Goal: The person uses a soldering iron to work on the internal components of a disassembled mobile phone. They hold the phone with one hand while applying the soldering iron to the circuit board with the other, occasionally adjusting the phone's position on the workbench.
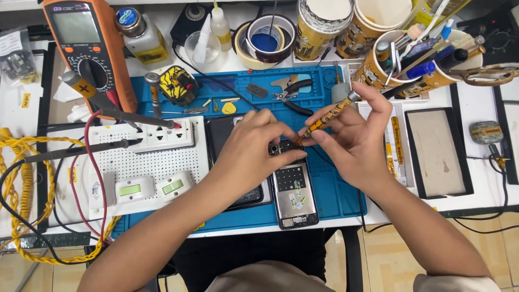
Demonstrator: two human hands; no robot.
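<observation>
An opened phone (293,193) with its back off lies on the blue work mat (335,194). My left hand (258,146) rests on the phone's upper end, fingers pinched near the camera area. My right hand (354,135) grips a small yellow-handled screwdriver (327,116), tilted, its tip pointing down at the top of the phone between the fingers of both hands. A second dark phone part (221,138) lies under my left wrist.
An orange multimeter (89,48) with probes and a white power strip (151,135) sit at the left, over yellow coiled cable (21,178). Tape rolls (267,35), bottles, and cups of tools (400,59) line the back. Pliers (294,92) lie on the mat. A dark tray (435,151) is at right.
</observation>
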